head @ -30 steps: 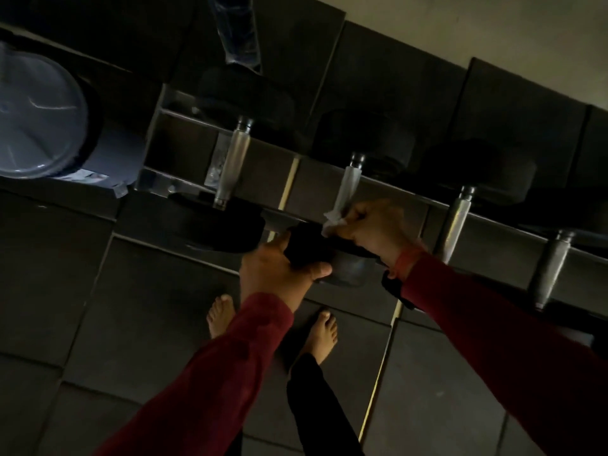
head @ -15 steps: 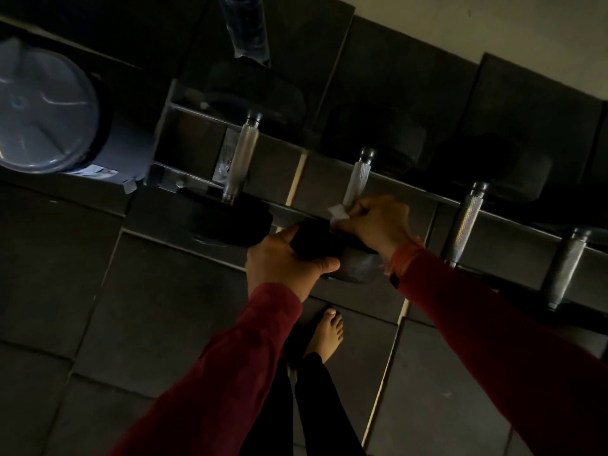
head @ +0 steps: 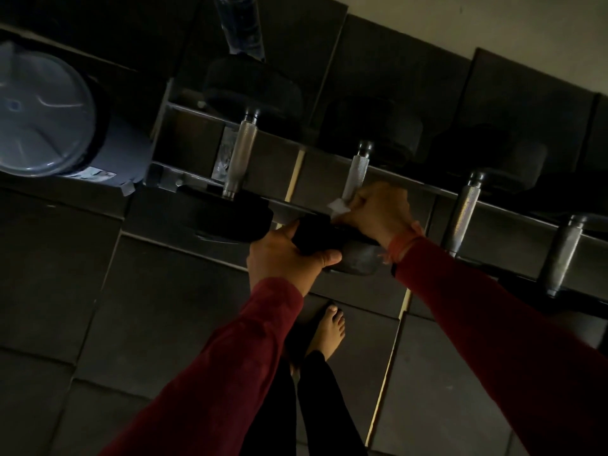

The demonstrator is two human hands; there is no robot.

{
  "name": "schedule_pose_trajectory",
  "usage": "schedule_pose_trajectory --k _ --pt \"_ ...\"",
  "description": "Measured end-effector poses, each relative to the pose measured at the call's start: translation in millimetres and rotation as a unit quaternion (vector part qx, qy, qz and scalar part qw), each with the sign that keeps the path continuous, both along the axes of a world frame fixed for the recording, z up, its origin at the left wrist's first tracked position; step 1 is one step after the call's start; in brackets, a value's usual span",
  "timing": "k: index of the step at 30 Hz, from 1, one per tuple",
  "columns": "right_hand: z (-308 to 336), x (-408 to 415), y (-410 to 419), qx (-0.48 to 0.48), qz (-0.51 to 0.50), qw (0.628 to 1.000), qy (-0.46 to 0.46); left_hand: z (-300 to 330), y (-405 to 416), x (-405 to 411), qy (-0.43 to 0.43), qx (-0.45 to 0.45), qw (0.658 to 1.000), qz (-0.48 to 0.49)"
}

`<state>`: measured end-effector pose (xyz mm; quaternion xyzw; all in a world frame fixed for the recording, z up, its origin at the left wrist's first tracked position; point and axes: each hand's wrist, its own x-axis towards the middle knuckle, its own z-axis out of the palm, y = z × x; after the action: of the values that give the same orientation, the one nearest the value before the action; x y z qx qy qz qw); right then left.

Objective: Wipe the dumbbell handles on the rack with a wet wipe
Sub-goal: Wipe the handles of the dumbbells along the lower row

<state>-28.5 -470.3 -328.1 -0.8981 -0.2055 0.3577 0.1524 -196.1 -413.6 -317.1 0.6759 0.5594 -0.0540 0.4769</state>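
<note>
Head view, dim lighting: a person in dark red sleeves is standing over a low dumbbell rack (head: 388,174) that is carrying four dumbbells side by side, their knurled metal handles running across the two rails. The right hand (head: 381,209) is curling its fingers (head: 357,200) around the near end of the second dumbbell handle (head: 357,172), counted from the left, and is pinching a white wet wipe (head: 339,207) against the metal; a corner of the wipe is sticking out at the thumb side. The left hand (head: 283,255) is gripping the near black head (head: 316,236) of that same dumbbell, thumb lying across its face and the remaining fingers hidden behind it. An orange band (head: 403,241) is showing at the right wrist. The first handle (head: 240,159) is lying bare to the left, and the third handle (head: 464,215) and fourth handle (head: 562,255) are lying bare to the right, well apart from both hands. A clear wrapper (head: 225,153) is lying just beside the first handle, on its left. A round grey bin (head: 42,120) with a translucent lid is standing on the floor beside the left end of the rack. One bare foot (head: 329,330) is resting on the dark floor tiles (head: 148,307) between the two sleeves. A clear bottle (head: 240,24) is showing at the top edge, beyond the rack
</note>
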Motion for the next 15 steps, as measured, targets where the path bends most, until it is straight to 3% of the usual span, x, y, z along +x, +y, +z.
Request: schedule_pose_trajectory --k 3,9,12,15 --pt "-3.4 -2.1 5.3 -0.003 0.014 1.0 -0.022 2.5 0.0 0.3 0.006 0.005 1.0 -0.002" --pt "-15.4 -24.0 39.1 -0.048 0.14 0.976 -0.161 3.3 -0.1 0.2 0.005 -0.004 1.0 0.005" --pt "-16.5 -16.8 32.5 -0.052 0.115 0.982 -0.142 1.0 0.3 -0.3 0.002 -0.001 1.0 0.007" --pt "-11.9 -5.1 14.7 -0.038 0.048 0.996 -0.063 -0.4 -0.3 -1.1 0.002 0.003 1.0 0.002"
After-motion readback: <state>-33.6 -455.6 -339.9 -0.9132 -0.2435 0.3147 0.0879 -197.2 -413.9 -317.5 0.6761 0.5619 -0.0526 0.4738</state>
